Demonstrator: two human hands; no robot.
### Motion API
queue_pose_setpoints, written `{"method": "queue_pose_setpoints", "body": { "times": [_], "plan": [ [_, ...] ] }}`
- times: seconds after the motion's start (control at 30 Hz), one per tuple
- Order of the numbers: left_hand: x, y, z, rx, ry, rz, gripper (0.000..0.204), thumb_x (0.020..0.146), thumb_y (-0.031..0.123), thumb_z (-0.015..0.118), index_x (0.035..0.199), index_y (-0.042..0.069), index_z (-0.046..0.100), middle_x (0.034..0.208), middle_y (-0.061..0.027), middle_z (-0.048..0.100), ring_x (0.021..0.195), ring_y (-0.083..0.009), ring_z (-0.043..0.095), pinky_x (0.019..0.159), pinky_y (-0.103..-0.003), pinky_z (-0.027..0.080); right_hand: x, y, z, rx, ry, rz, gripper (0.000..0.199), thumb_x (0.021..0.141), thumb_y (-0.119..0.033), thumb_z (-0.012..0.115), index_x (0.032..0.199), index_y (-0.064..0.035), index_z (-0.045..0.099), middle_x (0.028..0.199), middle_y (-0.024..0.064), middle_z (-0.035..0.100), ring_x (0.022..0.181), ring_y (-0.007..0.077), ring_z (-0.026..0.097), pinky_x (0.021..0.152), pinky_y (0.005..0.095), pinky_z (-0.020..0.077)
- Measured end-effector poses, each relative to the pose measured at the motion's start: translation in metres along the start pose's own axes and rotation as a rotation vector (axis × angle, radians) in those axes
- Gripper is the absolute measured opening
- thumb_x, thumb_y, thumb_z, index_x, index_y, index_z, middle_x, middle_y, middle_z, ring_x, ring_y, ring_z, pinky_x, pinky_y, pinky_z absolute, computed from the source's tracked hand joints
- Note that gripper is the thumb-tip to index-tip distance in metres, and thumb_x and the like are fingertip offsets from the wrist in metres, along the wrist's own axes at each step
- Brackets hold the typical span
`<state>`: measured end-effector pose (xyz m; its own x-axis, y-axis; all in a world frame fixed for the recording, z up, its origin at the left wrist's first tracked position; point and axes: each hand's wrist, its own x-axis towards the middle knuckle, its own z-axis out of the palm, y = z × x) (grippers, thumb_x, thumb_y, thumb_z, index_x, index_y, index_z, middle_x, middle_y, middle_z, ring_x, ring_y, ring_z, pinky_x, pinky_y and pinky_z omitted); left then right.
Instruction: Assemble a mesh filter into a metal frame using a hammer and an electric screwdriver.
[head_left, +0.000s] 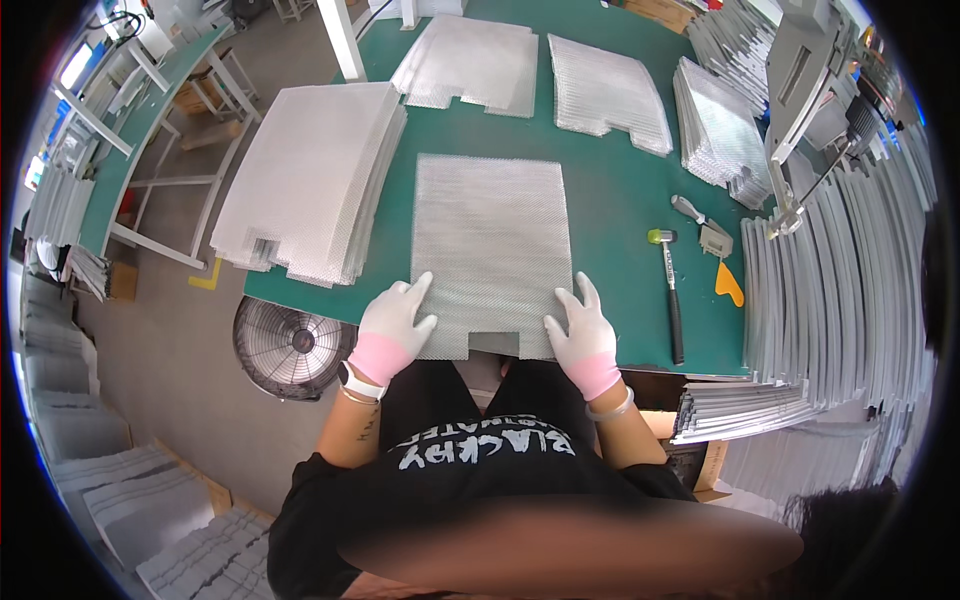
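A grey metal mesh sheet (492,240) with a rectangular notch in its near edge lies flat on the green table in front of me. My left hand (396,322), in a white glove with a pink cuff, rests at the sheet's lower left edge, thumb and fingers spread. At the lower right edge is my right hand (583,335), gloved alike, its fingers also apart. Both hands touch the sides of the sheet without gripping it. The notch lies between them at the table's front edge.
Mesh stacks stand left (310,170), far left (472,60), far right (608,95) and right (715,130). On the right lie a mallet (672,300), a scraper-like tool (714,237) and an orange piece (728,285). Grey frames (840,280) crowd beyond. A fan (298,345) stands lower left.
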<state>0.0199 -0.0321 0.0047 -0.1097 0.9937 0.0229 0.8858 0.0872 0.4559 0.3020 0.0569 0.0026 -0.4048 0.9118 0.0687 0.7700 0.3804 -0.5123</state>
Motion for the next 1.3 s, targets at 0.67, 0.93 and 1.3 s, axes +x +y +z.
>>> {"method": "queue_pose_setpoints", "body": {
  "times": [0.67, 0.93, 1.3],
  "plan": [
    [0.003, 0.01, 0.011, 0.062, 0.162, -0.008, 0.061, 0.076, 0.03, 0.079, 0.128, 0.004, 0.06, 0.085, -0.0149, 0.057, 0.079, -0.0321, 0.059, 0.07, -0.041, 0.049, -0.008, 0.011, 0.01, 0.101, 0.087, -0.055, 0.041, 0.087, -0.021, 0.069, 0.124, -0.005, 0.06, 0.143, 0.0235, 0.046, 0.11, 0.0396, 0.062, 0.088, 0.0417, 0.0546],
    [0.007, 0.01, 0.014, 0.086, 0.143, -0.031, 0.067, 0.073, 0.044, 0.079, 0.127, 0.007, 0.062, 0.088, -0.0148, 0.061, 0.081, -0.0324, 0.062, 0.071, -0.043, 0.05, -0.008, 0.018, 0.007, 0.147, 0.116, -0.075, 0.043, 0.083, -0.018, 0.072, 0.123, -0.0049, 0.061, 0.14, 0.0228, 0.05, 0.099, 0.0344, 0.065, 0.084, 0.0381, 0.0551],
    [0.016, 0.006, 0.009, 0.281, 0.111, 0.078, 0.076, 0.071, 0.044, 0.08, 0.135, 0.009, 0.057, 0.145, -0.021, 0.045, 0.136, -0.0446, 0.036, 0.112, -0.057, 0.028, 0.125, 0.087, -0.099, -0.062, 0.435, -0.264, 0.023, 0.082, -0.022, 0.067, 0.095, -0.0039, 0.068, 0.093, 0.0176, 0.067, 0.087, 0.0366, 0.065, 0.08, 0.0419, 0.0535]
  ]
}}
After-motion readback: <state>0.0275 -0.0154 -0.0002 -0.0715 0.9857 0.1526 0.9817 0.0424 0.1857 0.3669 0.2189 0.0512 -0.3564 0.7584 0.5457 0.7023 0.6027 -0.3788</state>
